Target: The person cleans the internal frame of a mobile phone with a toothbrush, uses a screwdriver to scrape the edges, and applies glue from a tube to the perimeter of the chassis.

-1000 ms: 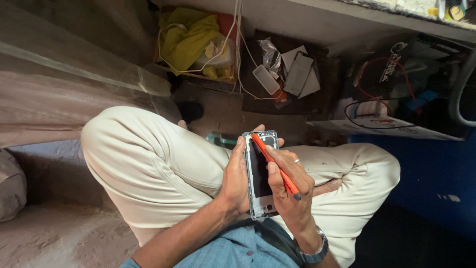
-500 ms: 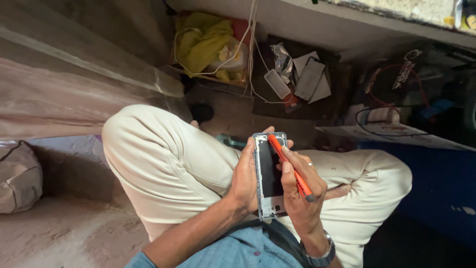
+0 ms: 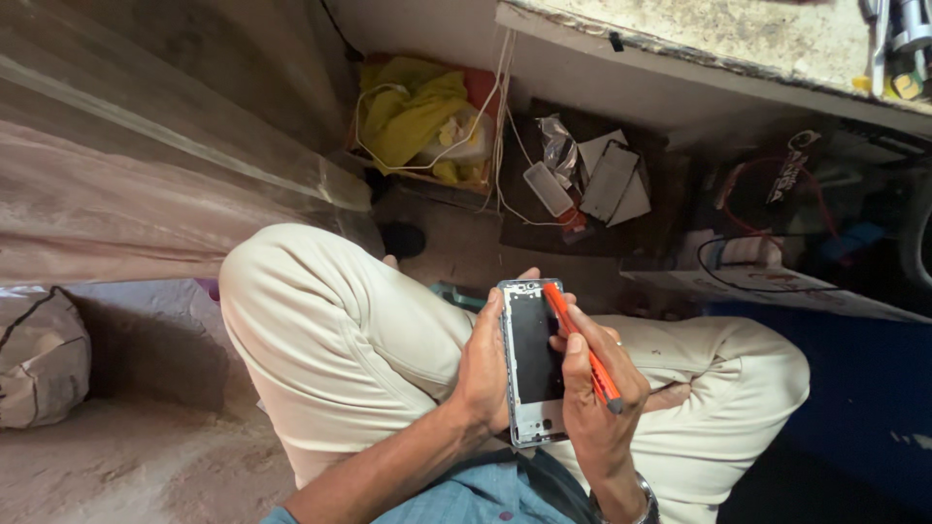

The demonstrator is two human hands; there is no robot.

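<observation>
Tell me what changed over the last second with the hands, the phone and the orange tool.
Little changed. The view drifted, so the whole scene sits further right in the picture. The left hand keeps its grip on the opened silver-framed phone body, and the right hand keeps the slim orange tool laid diagonally across it, tip near the top edge. Nothing was picked up or let go.

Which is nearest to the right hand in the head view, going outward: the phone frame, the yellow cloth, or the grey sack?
From the right hand:
1. Phone frame, touching it, held against it by the left hand.
2. Yellow cloth, up and to the left, in the box by the wall.
3. Grey sack, far left on the floor.
</observation>
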